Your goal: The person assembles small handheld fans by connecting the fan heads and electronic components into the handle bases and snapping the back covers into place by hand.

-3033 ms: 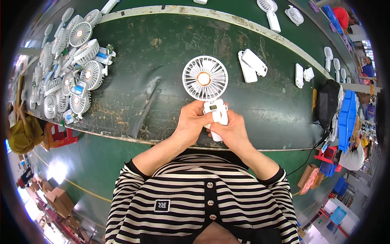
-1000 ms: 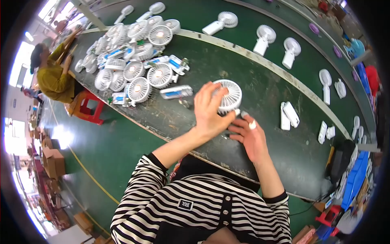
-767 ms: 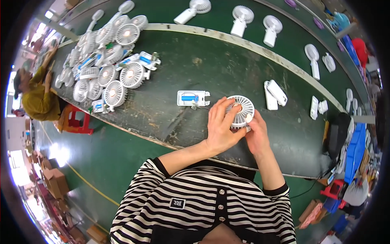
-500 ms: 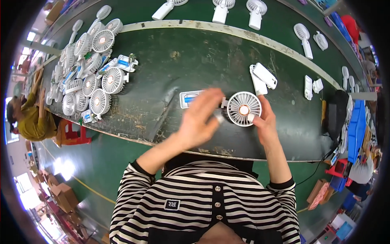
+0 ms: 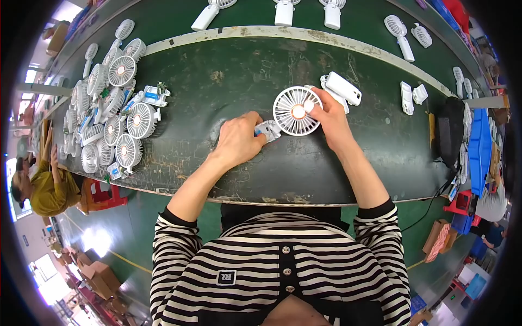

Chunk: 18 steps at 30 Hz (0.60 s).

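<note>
The left hand (image 5: 237, 140) has its fingers closed around a white handle (image 5: 269, 130), low over the green worktop (image 5: 185, 81). The right hand (image 5: 333, 124) holds a round white fan (image 5: 288, 113) by its right edge, with the thumb on the front. The fan faces up, in front of the person, and the handle is right by its lower left edge; I cannot tell if they touch. Two white covers (image 5: 343, 88) lie just past the right hand, one partly on the other. A big pile of fans (image 5: 113, 130) sits far to the left.
</note>
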Available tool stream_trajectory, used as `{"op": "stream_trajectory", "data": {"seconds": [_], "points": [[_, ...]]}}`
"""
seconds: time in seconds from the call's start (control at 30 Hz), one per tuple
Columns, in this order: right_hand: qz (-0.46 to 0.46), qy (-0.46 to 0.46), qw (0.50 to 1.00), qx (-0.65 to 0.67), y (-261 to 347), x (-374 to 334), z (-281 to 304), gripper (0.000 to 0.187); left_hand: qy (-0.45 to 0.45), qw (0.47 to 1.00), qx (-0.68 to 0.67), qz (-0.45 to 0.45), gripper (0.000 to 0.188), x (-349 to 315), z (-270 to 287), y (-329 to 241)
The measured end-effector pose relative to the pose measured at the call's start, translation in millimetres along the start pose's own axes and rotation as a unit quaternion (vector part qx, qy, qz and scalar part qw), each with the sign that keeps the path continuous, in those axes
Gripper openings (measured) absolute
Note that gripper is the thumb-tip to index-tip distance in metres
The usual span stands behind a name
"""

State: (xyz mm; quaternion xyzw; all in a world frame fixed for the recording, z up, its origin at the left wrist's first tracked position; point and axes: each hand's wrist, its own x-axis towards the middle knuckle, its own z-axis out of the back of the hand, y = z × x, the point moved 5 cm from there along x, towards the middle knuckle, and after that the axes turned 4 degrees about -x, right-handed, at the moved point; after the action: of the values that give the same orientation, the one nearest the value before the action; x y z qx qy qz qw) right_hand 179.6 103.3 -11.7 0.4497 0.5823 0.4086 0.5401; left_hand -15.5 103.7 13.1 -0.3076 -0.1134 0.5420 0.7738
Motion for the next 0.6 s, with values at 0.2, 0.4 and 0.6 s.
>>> {"op": "stream_trajectory", "data": {"seconds": [0.2,0.4,0.6], "points": [[0.031,0.064,0.997,0.007,17,5,-11,0.04,0.205,0.821,-0.516,0.137,0.031,-14,-27,3],[0.018,0.091,0.996,0.008,25,5,-14,0.039,0.193,0.711,-0.654,0.169,0.031,-28,-27,-8],[0.0,0.11,0.994,-0.01,25,10,-18,0.037,0.155,0.75,-0.62,0.167,0.032,-32,-36,-12]]}}
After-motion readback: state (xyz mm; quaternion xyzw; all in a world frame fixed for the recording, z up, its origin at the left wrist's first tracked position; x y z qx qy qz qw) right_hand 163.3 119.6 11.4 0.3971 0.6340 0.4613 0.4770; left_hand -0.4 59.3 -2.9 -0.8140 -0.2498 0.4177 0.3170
